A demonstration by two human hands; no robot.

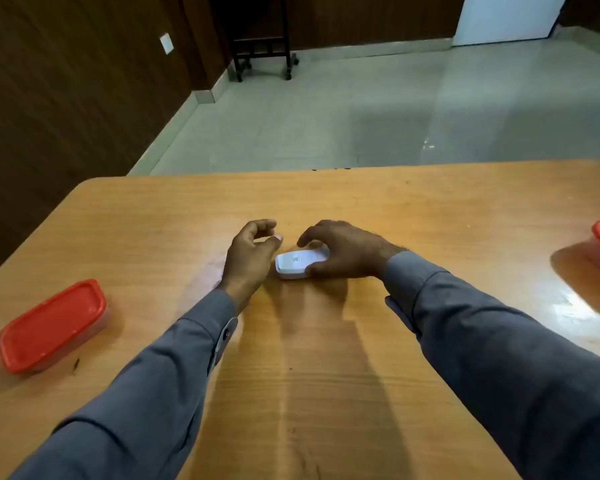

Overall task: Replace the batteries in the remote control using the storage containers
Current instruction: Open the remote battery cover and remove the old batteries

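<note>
Right hand (340, 251) fingers grip the remote (297, 263); left hand (252, 252) fingers loosely curled, empty

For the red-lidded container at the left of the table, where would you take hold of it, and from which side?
Grip the red-lidded container across its narrow width, at the long sides just under the lid rim, coming from above. It lies flat and closed on the table, nothing touches it, and the free left hand is nearest.
</note>
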